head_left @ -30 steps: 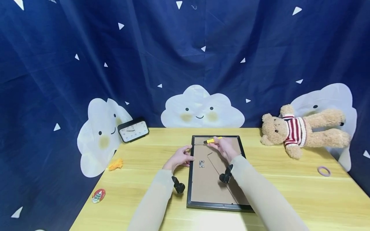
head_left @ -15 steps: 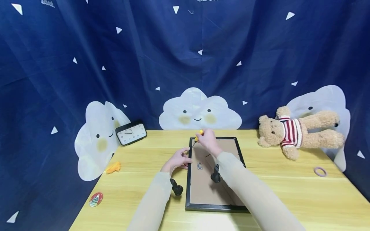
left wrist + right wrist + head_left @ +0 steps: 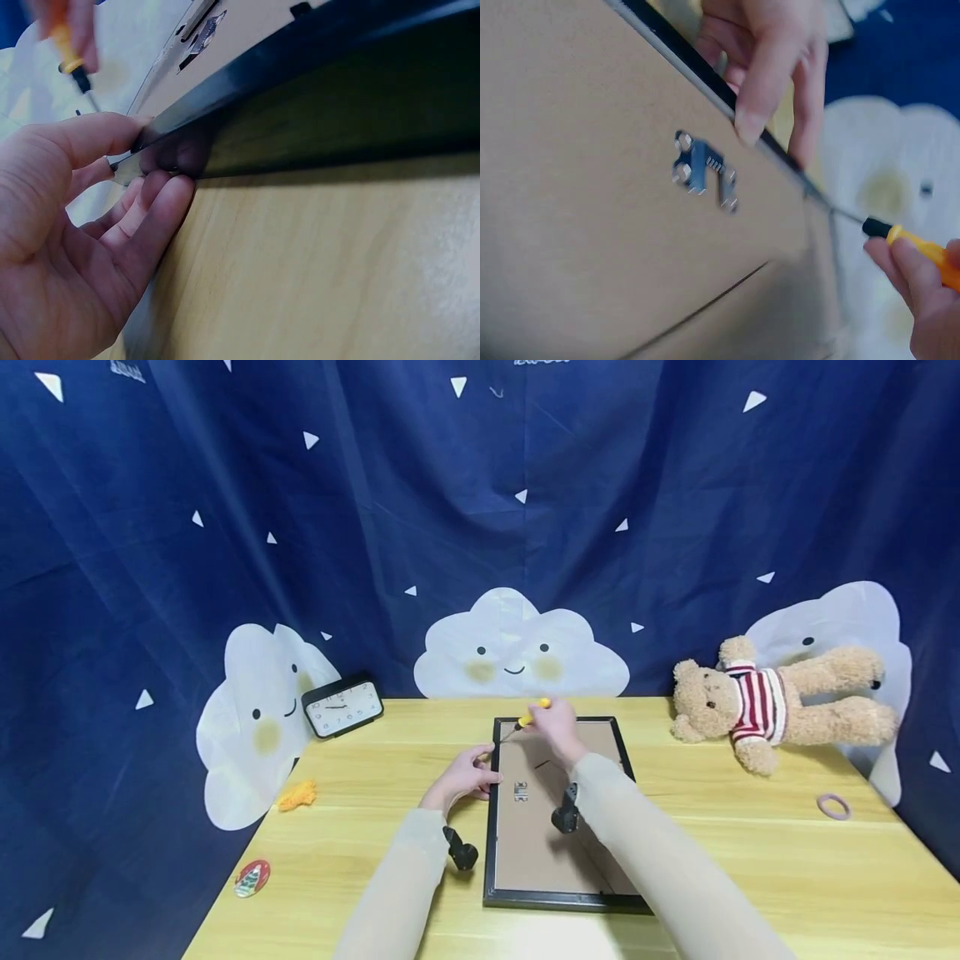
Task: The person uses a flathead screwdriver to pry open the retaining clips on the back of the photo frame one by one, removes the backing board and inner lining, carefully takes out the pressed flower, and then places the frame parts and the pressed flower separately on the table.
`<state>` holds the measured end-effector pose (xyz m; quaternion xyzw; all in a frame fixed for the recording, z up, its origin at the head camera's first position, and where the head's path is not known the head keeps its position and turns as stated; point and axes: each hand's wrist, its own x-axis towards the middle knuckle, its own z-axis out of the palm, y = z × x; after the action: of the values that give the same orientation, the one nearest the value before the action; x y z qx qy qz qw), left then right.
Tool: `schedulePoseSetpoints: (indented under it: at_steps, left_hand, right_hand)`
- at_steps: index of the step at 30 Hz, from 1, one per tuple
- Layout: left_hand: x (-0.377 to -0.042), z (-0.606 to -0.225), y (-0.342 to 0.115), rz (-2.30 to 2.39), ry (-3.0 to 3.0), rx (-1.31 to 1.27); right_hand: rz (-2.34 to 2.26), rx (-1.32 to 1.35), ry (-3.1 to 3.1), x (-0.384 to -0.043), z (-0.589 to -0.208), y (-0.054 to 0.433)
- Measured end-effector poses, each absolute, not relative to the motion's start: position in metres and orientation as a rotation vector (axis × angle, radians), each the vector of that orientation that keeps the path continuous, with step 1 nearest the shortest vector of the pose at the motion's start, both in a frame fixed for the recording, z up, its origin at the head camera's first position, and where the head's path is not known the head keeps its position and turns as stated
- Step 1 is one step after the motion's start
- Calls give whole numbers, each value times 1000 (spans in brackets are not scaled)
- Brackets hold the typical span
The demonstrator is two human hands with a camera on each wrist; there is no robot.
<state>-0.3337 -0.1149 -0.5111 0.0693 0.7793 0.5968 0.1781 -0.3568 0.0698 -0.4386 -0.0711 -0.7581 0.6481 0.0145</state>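
Note:
A black picture frame (image 3: 491,852) lies back side up on the table, its brown backing board (image 3: 540,852) showing. My left hand (image 3: 463,774) grips the frame's left edge; in the left wrist view the thumb (image 3: 97,139) lies on top and curled fingers press the side. Above the far left corner, my right hand (image 3: 557,731) holds a yellow screwdriver (image 3: 922,255) with a black collar. Its thin shaft slants down to the inner edge of the frame's left side. A metal hanger (image 3: 697,161) sits on the board. A slit-like dark line crosses the board nearby.
A black-and-white clock (image 3: 343,707), a bundle of orange yarn (image 3: 297,795) and a round Christmas-tree badge (image 3: 252,878) lie to the left. On the right are a teddy bear (image 3: 772,702) and a purple ring (image 3: 834,807). A blue curtain (image 3: 480,468) hangs behind the table.
My right hand has moved left and away from me, tilting the screwdriver up from nearly flat; over the last half second it leans slightly back right. The left hand stays on the frame.

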Motion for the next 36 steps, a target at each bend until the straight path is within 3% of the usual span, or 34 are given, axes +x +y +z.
schedulePoseSetpoints:
  at_steps: [4, 8, 26, 36]
  left_hand:
    - [-334, -511, -114, 1691, 2211, 190]
    - [-335, -510, -114, 1701, 2200, 186]
    - [-335, -513, -113, 1694, 2189, 180]
    - [-329, -504, -116, 1714, 2158, 230]
  right_hand:
    - [2524, -431, -1924, -359, -456, 92]
    - [2624, -371, -1873, -361, -462, 99]
    - [1288, 322, -2755, -360, -426, 52]
    - [1197, 306, -2793, -359, -423, 39]
